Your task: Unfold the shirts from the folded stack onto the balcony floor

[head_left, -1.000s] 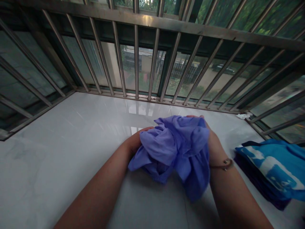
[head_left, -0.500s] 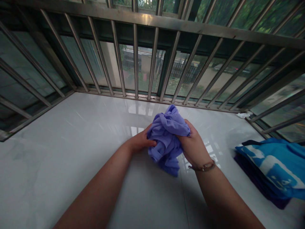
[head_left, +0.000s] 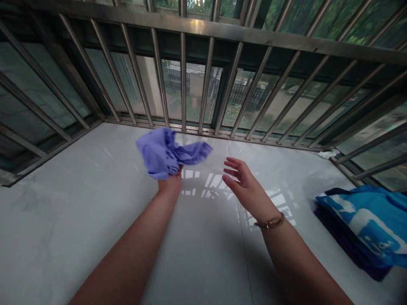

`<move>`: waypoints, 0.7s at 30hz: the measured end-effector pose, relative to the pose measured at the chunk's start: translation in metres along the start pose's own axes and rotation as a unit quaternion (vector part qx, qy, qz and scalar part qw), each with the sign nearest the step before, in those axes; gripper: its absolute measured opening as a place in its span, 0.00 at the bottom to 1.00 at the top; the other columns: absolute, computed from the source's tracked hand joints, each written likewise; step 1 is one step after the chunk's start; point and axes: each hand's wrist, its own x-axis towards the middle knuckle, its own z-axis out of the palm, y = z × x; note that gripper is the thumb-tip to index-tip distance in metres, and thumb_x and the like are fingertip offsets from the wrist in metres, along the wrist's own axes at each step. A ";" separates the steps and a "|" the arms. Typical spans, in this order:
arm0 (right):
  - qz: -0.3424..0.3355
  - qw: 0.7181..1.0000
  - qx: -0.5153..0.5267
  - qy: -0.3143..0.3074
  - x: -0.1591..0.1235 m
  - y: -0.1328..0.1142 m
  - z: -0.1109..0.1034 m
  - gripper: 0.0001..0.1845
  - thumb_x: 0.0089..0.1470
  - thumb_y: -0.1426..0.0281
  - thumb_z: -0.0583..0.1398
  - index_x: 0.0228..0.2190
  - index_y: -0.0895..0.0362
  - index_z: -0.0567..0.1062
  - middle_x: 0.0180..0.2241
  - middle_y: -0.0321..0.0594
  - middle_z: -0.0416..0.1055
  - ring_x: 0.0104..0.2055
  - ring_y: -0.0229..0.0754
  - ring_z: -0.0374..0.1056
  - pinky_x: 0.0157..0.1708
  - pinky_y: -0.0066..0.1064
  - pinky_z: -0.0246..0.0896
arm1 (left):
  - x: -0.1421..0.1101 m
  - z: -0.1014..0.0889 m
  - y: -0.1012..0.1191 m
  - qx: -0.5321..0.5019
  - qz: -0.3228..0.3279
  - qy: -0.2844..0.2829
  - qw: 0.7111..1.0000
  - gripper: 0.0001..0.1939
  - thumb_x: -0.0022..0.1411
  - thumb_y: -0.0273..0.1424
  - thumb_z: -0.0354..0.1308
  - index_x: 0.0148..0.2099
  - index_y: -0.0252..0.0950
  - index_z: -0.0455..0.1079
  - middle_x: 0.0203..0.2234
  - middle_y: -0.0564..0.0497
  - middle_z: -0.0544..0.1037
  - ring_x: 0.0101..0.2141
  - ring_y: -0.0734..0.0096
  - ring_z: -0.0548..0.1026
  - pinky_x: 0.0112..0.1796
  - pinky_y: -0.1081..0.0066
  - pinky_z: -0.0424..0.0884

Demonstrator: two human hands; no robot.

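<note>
Your white marble ledge (head_left: 79, 220) carries 2 things toward its right end: a stack of folded cloths (head_left: 362, 224), bright blue with a white pattern on top of dark purple, and, farther off in the corner, a small white scrap (head_left: 327, 154).

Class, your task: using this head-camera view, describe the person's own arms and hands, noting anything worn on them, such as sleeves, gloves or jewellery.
The left arm and right arm are bare, with no sleeves in view. The left hand and right hand wear no gloves. The right wrist has a thin brownish bracelet with a small metal piece; no band shows on the left wrist.
</note>
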 end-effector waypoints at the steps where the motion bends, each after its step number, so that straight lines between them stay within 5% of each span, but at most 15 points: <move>1: 0.006 1.000 0.007 0.009 0.002 0.002 -0.002 0.33 0.64 0.49 0.67 0.64 0.46 0.68 0.69 0.52 0.67 0.67 0.54 0.70 0.62 0.52 0.72 | 0.005 -0.003 0.008 -0.052 0.043 0.075 0.995 0.31 0.81 0.56 0.34 0.71 0.55 0.68 0.68 0.55 0.74 0.72 0.64 0.65 0.62 0.65 0.74; 4: 0.016 0.999 0.022 0.028 0.005 0.006 -0.005 0.29 0.63 0.48 0.67 0.59 0.47 0.71 0.64 0.51 0.73 0.61 0.52 0.74 0.59 0.51 0.74 | 0.012 -0.007 0.027 -0.195 0.105 0.222 0.950 0.35 0.80 0.60 0.33 0.71 0.51 0.67 0.72 0.49 0.70 0.67 0.61 0.74 0.59 0.62 0.78; 7: 0.019 0.999 0.026 0.039 0.007 0.008 -0.006 0.29 0.62 0.48 0.68 0.57 0.48 0.72 0.62 0.50 0.74 0.58 0.52 0.75 0.58 0.52 0.73 | 0.009 -0.002 0.028 -0.200 0.056 0.212 0.955 0.34 0.79 0.61 0.40 0.72 0.49 0.65 0.77 0.44 0.61 0.64 0.59 0.77 0.57 0.60 0.80; 9: 0.021 0.999 0.027 0.043 0.008 0.010 -0.006 0.29 0.61 0.48 0.68 0.57 0.48 0.73 0.62 0.49 0.74 0.57 0.51 0.75 0.57 0.51 0.73 | 0.003 0.005 0.020 -0.139 0.011 0.166 0.976 0.31 0.77 0.58 0.51 0.69 0.45 0.67 0.75 0.39 0.65 0.59 0.59 0.81 0.56 0.61 0.80; 11: 0.022 0.998 0.031 0.050 0.009 0.014 -0.007 0.30 0.61 0.47 0.68 0.58 0.48 0.73 0.61 0.49 0.74 0.55 0.50 0.75 0.57 0.51 0.73 | -0.003 0.013 0.008 -0.056 -0.046 0.056 0.996 0.29 0.73 0.54 0.63 0.64 0.37 0.72 0.65 0.32 0.77 0.52 0.60 0.84 0.54 0.61 0.80; 13: 0.023 0.997 0.038 0.058 0.010 0.019 -0.007 0.31 0.60 0.46 0.68 0.57 0.48 0.73 0.61 0.49 0.75 0.54 0.50 0.76 0.55 0.50 0.74 | -0.008 0.019 -0.004 0.010 -0.100 -0.079 0.992 0.29 0.67 0.50 0.71 0.58 0.33 0.76 0.54 0.31 0.84 0.47 0.60 0.85 0.54 0.59 0.79; 15: 0.025 0.997 0.047 0.062 0.011 0.023 -0.006 0.32 0.59 0.45 0.68 0.57 0.48 0.74 0.60 0.49 0.75 0.53 0.50 0.76 0.53 0.49 0.74 | -0.009 0.018 -0.012 0.033 -0.111 -0.145 0.983 0.27 0.64 0.46 0.74 0.56 0.33 0.77 0.52 0.33 0.85 0.49 0.58 0.85 0.54 0.58 0.79; 16: 0.027 0.996 0.051 0.063 0.012 0.025 -0.006 0.32 0.59 0.45 0.68 0.57 0.48 0.74 0.60 0.49 0.75 0.52 0.50 0.76 0.52 0.48 0.75 | -0.006 0.015 -0.014 0.035 -0.089 -0.124 0.988 0.25 0.64 0.44 0.74 0.56 0.36 0.76 0.53 0.35 0.84 0.51 0.59 0.84 0.54 0.58 0.79; 18: 0.029 0.996 0.060 0.065 0.012 0.027 -0.006 0.32 0.58 0.45 0.69 0.57 0.48 0.75 0.60 0.49 0.75 0.52 0.50 0.75 0.52 0.48 0.75 | 0.005 0.000 -0.012 0.052 0.010 0.021 0.998 0.21 0.66 0.39 0.70 0.57 0.41 0.72 0.57 0.40 0.82 0.56 0.61 0.81 0.54 0.61 0.78; 21: 0.034 0.994 0.071 0.072 0.012 0.025 -0.007 0.32 0.58 0.45 0.70 0.56 0.48 0.75 0.59 0.48 0.76 0.51 0.49 0.75 0.52 0.48 0.75 | 0.027 -0.033 0.004 0.114 0.158 0.226 0.954 0.14 0.75 0.41 0.56 0.58 0.46 0.64 0.63 0.44 0.75 0.64 0.64 0.74 0.57 0.62 0.75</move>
